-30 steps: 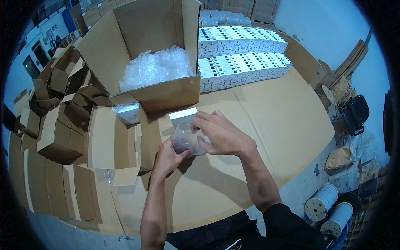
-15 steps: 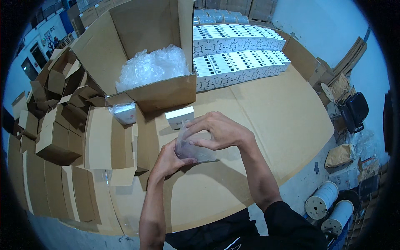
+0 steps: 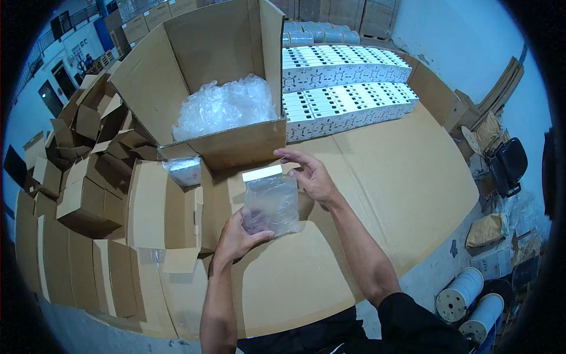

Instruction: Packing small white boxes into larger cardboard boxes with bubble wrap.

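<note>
A clear plastic bag (image 3: 271,206) hangs upright over the cardboard-covered table, its lower left side pinched between the thumb and fingers of my left hand (image 3: 237,237). Just behind the bag stands a small white box (image 3: 262,173); its top shows above the bag's upper edge, while the plastic veils the rest. My right hand (image 3: 313,178) is beside the bag's upper right corner, fingers stretched out and apart. Its thumb is close to the plastic, and whether they touch I cannot tell.
A large open carton (image 3: 236,138) holds a heap of clear plastic bags (image 3: 227,106). Stacked rows of white boxes (image 3: 354,106) line the table's far side. An open brown carton (image 3: 156,206) with a bagged box (image 3: 185,171) stands at left, near several empty cartons (image 3: 88,206).
My right hand has moved up and right, out of the bag's mouth, and its fingers have spread. The bag has straightened upright in front of the white box. The view has shifted slightly.
</note>
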The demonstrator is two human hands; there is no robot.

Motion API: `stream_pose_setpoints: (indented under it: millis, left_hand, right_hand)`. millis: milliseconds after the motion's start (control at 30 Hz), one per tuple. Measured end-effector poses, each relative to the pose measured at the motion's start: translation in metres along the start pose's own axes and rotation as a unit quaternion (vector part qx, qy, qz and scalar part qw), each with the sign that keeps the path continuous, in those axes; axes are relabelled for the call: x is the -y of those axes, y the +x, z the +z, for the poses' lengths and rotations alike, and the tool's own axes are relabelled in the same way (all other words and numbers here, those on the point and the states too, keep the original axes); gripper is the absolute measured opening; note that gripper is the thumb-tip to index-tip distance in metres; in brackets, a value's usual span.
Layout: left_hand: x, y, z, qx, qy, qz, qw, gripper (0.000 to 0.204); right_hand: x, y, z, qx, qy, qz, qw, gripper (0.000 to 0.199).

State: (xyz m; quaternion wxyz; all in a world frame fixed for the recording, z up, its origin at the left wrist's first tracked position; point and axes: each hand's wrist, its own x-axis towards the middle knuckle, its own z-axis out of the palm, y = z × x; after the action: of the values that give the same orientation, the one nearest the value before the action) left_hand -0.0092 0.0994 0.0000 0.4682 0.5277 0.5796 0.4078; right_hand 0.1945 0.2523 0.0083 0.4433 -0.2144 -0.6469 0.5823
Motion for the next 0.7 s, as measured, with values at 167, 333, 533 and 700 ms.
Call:
stream_pose_setpoints:
  millis: [167, 333, 533, 700]
  left_hand:
    - [0.001, 0.001, -0.002, -0.006, -0.017, -0.009, 1.0, 0.059]
    - [-0.004, 0.005, 0.007, -0.047, -0.083, -0.029, 0.995, 0.046]
    - [0.005, 0.005, 0.004, -0.054, -0.068, 0.001, 0.996, 0.043]
    - [0.008, 0.005, 0.004, -0.055, -0.085, 0.003, 0.995, 0.045]
  right_hand:
    - [-0.003, 0.0, 0.006, 0.038, 0.021, 0.078, 0.996, 0.04]
    - [-0.006, -0.001, 0.008, 0.029, -0.002, 0.085, 0.996, 0.031]
    - [-0.004, -0.003, 0.009, -0.008, -0.028, 0.084, 0.996, 0.028]
    - [-0.003, -0.001, 0.004, -0.091, -0.028, 0.087, 0.992, 0.027]
